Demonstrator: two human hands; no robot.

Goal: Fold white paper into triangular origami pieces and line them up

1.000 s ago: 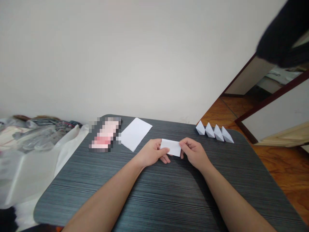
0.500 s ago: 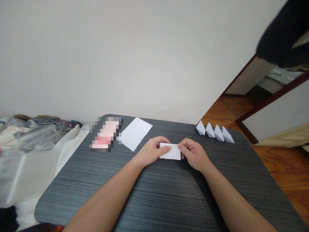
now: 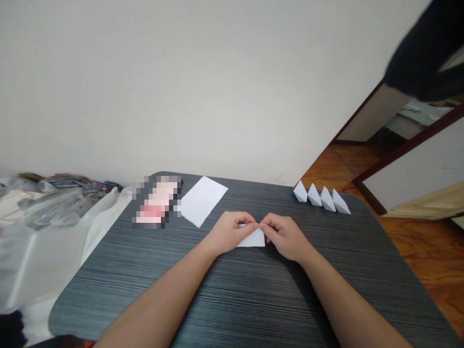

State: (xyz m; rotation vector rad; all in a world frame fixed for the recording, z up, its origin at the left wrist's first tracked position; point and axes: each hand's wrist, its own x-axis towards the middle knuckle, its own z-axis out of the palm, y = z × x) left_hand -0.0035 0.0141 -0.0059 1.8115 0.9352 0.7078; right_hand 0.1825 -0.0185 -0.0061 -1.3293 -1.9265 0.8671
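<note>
Both my hands meet over a small white folded paper (image 3: 253, 239) lying on the dark striped table (image 3: 232, 290). My left hand (image 3: 230, 233) pinches the paper's top edge from the left, fingers curled. My right hand (image 3: 284, 234) pinches the same edge from the right, its fingertips touching those of the left hand. Most of the paper is hidden under the fingers; only its lower part shows.
A flat white sheet (image 3: 201, 200) lies at the table's back, beside a blurred pink and dark object (image 3: 156, 202). Several folded white paper triangles (image 3: 321, 197) stand in a row at the back right corner. Cloth and plastic (image 3: 47, 217) lie left of the table. Wooden floor (image 3: 427, 241) is on the right.
The paper, first held up as a rectangle between both hands, has come down onto the table. My hands have drawn together until their fingertips meet at its top edge.
</note>
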